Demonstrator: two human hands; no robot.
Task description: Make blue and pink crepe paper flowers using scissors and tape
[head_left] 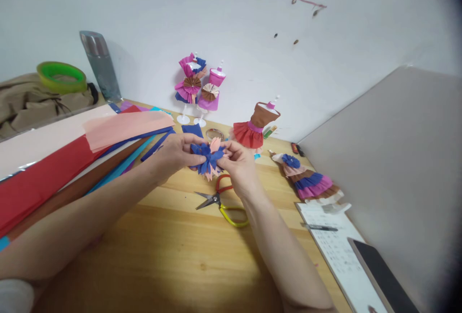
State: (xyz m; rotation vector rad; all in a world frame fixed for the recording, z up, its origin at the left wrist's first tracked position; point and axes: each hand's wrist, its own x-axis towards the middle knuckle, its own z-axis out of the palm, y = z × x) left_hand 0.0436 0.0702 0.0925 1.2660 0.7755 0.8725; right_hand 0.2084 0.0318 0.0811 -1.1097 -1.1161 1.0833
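Your left hand (178, 151) pinches flower (209, 156) by left edge, your right hand (238, 161) grips right edge; scissors (215, 199) open on table (169, 250), nearer you; paper (50, 180) left.

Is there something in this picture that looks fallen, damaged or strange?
Yes. On the right of the table, the layered-skirt mannequin lies down, while the brown-and-red mannequin stands upright. Open scissors lie near the right hand. The wall has small dark marks; I cannot tell whether they are damage.
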